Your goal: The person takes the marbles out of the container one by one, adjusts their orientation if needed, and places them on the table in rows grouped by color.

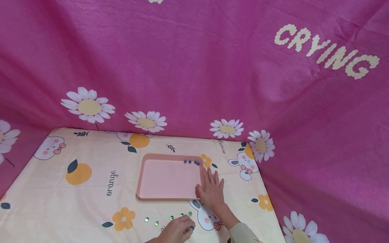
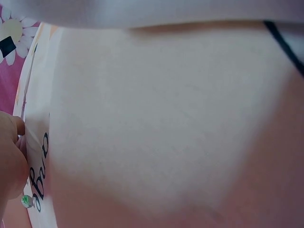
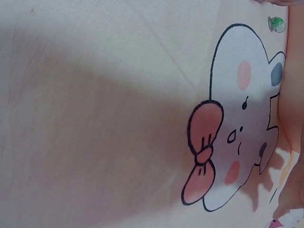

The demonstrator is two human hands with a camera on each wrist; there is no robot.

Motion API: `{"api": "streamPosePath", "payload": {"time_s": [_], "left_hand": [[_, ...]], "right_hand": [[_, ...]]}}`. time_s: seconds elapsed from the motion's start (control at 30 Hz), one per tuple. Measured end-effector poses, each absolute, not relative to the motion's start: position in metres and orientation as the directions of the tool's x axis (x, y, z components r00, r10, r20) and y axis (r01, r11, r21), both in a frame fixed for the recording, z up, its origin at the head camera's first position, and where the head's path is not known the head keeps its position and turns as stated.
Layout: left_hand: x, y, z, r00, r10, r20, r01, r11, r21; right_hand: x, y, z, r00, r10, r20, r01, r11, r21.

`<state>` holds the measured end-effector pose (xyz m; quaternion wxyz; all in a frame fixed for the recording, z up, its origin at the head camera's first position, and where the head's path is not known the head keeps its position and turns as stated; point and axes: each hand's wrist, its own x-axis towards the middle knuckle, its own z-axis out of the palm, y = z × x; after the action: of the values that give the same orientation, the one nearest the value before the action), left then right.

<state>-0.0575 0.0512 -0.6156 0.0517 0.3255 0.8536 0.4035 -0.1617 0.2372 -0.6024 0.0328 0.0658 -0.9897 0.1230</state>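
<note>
Right hand (image 1: 211,189) flat on the tablecloth (image 1: 91,202), fingers straight and spread, thumb side touching the right edge of the pink tray (image 1: 143,189). Nothing held. Sleeve (image 1: 243,234) visible at the wrist.

Left hand (image 1: 177,230) at the near table edge, fingers curled, pinching a blue bead (image 1: 191,228) at the fingertips. In the left wrist view only the edge of that hand (image 2: 10,161) visible, with one green bead (image 2: 26,201) just beside it on the cloth.

Row of green beads (image 1: 170,218) loose on the cloth, just beyond the left hand, between it and the tray's near edge. One of them at the top corner of the right wrist view (image 3: 276,23), next to the printed rabbit (image 3: 237,118).

Blue beads in tray (image 1: 191,162): short row in the far right corner, touching or nearly touching each other, close to the far rim. Exact count hard to tell.

Pink daisy-print fabric (image 1: 194,67) hung behind and on both sides of the table.
</note>
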Motion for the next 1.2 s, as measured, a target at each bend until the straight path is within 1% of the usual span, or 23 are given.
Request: {"api": "streamPosePath", "payload": {"time_s": [0.67, 0.77, 0.9, 1.0, 1.1, 1.2], "left_hand": [[-0.058, 0.051, -0.611, -0.785, 0.611, 0.099, 0.460, 0.469, 0.754], [-0.058, 0.051, -0.608, -0.777, 0.619, 0.114, 0.471, 0.452, 0.757], [-0.063, 0.052, -0.600, -0.773, 0.598, 0.213, 0.520, 0.403, 0.753], [-0.075, 0.055, -0.589, -0.796, 0.540, 0.274, 0.513, 0.360, 0.779], [-0.094, 0.053, -0.576, -0.839, 0.477, 0.264, 0.453, 0.341, 0.824], [-0.119, 0.047, -0.563, -0.882, 0.421, 0.213, 0.379, 0.362, 0.852]], "right_hand": [[-0.161, 0.237, -0.602, -0.987, -0.131, 0.089, -0.147, 0.969, -0.201], [-0.161, 0.237, -0.602, -0.988, -0.130, 0.082, -0.144, 0.969, -0.202], [-0.161, 0.238, -0.601, -0.989, -0.128, 0.071, -0.140, 0.969, -0.204], [-0.161, 0.238, -0.601, -0.988, -0.131, 0.078, -0.145, 0.968, -0.206], [-0.161, 0.238, -0.600, -0.986, -0.140, 0.091, -0.156, 0.967, -0.203], [-0.161, 0.238, -0.600, -0.986, -0.145, 0.087, -0.160, 0.968, -0.192]]}}
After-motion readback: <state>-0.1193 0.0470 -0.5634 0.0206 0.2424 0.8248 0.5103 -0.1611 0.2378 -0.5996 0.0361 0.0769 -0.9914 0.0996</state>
